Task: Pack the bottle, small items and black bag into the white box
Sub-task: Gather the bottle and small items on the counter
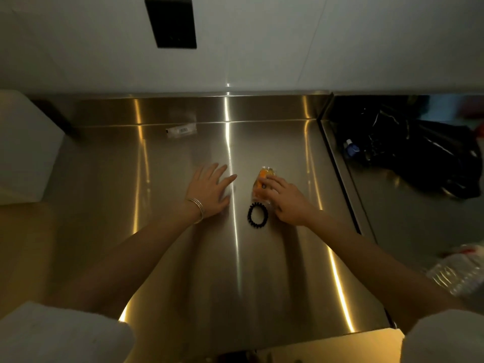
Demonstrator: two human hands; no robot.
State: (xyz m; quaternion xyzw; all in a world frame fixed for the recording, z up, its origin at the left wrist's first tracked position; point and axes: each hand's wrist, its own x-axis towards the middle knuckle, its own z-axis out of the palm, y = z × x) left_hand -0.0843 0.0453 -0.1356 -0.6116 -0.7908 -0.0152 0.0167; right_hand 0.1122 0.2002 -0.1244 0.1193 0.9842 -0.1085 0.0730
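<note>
My right hand rests on a small orange packet lying on the steel counter, fingers curled over its near end. Just left of that wrist lies a black coiled hair tie. My left hand lies flat on the counter, fingers spread, holding nothing; a silver bangle is on the wrist. A white box stands at the left edge. A black bag sits in the lower area to the right, with a blue-capped item beside it. A clear plastic bottle shows at the right edge.
A small clear packet with a label lies near the counter's raised back lip. A white wall with a black panel rises behind. The counter's right edge drops to a lower steel surface.
</note>
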